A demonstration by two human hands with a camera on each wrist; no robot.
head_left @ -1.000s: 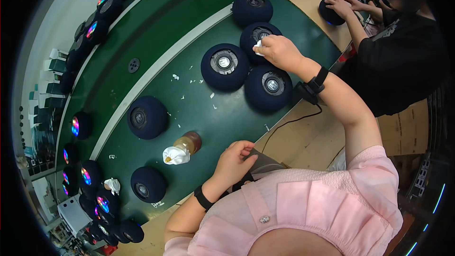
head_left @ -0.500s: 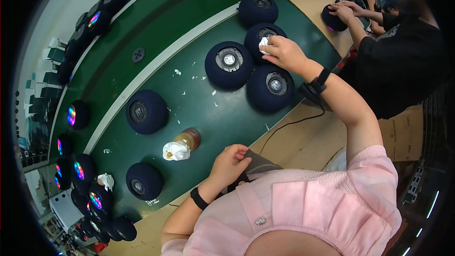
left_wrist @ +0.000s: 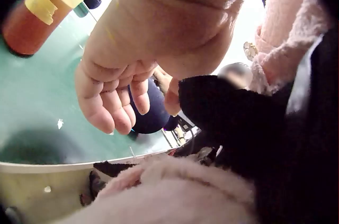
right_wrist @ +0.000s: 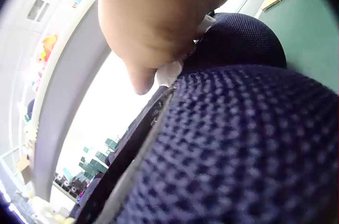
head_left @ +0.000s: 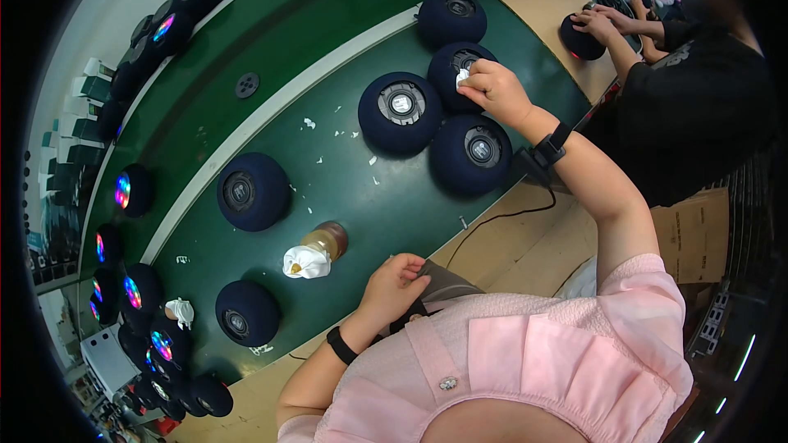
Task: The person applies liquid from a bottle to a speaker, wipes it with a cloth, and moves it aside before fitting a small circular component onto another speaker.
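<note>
My right hand (head_left: 501,95) pinches a small white cloth (head_left: 462,79) at the recessed base of a round, dark-blue fabric speaker (head_left: 442,74). In the right wrist view, white cloth (right_wrist: 169,73) pokes out under the fingers, and a knitted blue speaker cover (right_wrist: 249,144) fills the foreground. Three like speakers stand close around it: one at the back (head_left: 451,20), one to the left (head_left: 400,115) and one in front (head_left: 470,156). My left hand (head_left: 394,289) hangs with loosely curled fingers by the table's near edge, holding nothing; the left wrist view shows its fingers (left_wrist: 108,107) relaxed.
A bottle of amber liquid (head_left: 330,238) with a white cloth over its top (head_left: 305,262) stands mid-table. Two more speakers (head_left: 253,191) sit left. White scraps (head_left: 309,123) litter the green table (head_left: 328,172). Lit speakers (head_left: 135,294) crowd the far left. Another person (head_left: 681,107) works at right.
My right hand has shifted slightly on the same speaker with the cloth, less of which shows now than half a second ago. The left hand stays put. The head view has moved slightly.
</note>
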